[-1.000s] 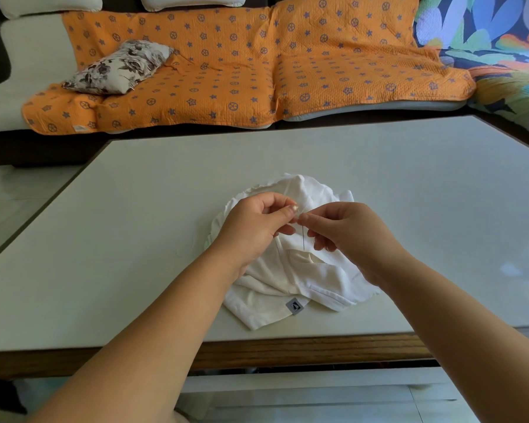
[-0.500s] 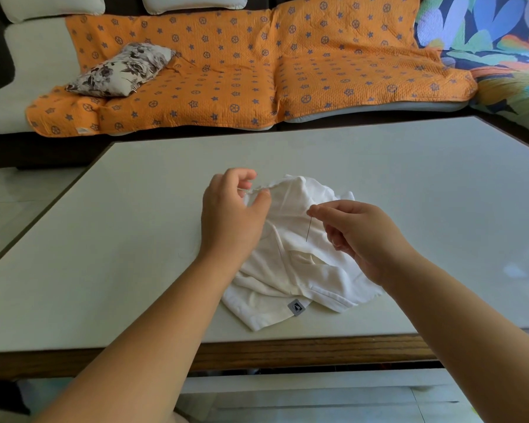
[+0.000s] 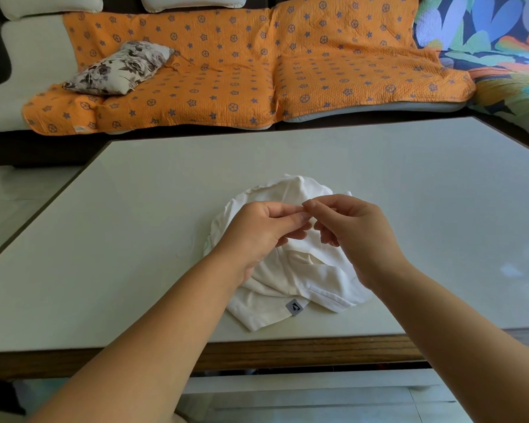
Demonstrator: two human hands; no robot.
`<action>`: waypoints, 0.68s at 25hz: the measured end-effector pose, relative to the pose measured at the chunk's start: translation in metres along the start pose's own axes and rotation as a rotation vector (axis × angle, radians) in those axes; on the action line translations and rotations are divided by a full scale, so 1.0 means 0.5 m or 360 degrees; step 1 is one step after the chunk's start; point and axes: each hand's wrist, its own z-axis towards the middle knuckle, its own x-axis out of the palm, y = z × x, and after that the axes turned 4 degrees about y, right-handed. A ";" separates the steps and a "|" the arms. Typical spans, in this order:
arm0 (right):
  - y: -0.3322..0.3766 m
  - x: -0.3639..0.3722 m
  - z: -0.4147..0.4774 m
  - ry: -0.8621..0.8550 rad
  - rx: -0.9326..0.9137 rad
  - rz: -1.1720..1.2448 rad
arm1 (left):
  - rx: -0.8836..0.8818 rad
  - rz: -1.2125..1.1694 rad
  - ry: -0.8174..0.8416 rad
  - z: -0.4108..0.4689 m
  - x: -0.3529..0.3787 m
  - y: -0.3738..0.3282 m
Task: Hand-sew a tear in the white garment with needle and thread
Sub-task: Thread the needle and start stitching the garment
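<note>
vs 0.5 s ago: your left hand (image 3: 257, 232) has come back from the garment's far left edge to the middle. Its thumb and forefinger tips now meet your right hand (image 3: 356, 236) fingertips above the cloth. Right hand has barely shifted and keeps the thumb-forefinger pinch the needle hung from then. Needle is too thin to resolve now, so treat that grip as carried over, not seen. White garment (image 3: 287, 279) hasn't moved

Counts: 2 hands, 1 garment, 1 grey label (image 3: 293, 307) at its near hem, 1 table (image 3: 104, 239), 1 floral pillow (image 3: 119, 68) lying on 1 orange cover (image 3: 226, 71) behind the table

Pose: both forearms come in from the bottom edge and converge over the garment. Left: fingers curled, thumb reaching right, tips closed in a pinch; what's in it is too fine to tell. Right: forefinger and thumb closed together pointing left, other fingers curled underneath. Can't tell if either hand touches the cloth

Garment sits crumpled in a heap on the near half of the table, close to the front edge, directly under both hands
</note>
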 end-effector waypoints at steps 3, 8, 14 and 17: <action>0.008 -0.001 -0.001 0.0048 0.0051 0.0036 | -0.0017 -0.0015 -0.0025 0.000 -0.002 0.000; 0.021 -0.014 0.004 0.0251 0.0271 0.0220 | -0.0042 -0.0065 -0.0015 -0.003 -0.006 -0.007; 0.026 -0.022 0.000 0.0231 0.0155 -0.0074 | -0.0037 -0.0093 -0.0028 -0.007 -0.007 -0.008; 0.023 -0.022 -0.001 0.0172 0.0124 -0.0154 | -0.0034 -0.0077 -0.0032 -0.006 -0.008 -0.007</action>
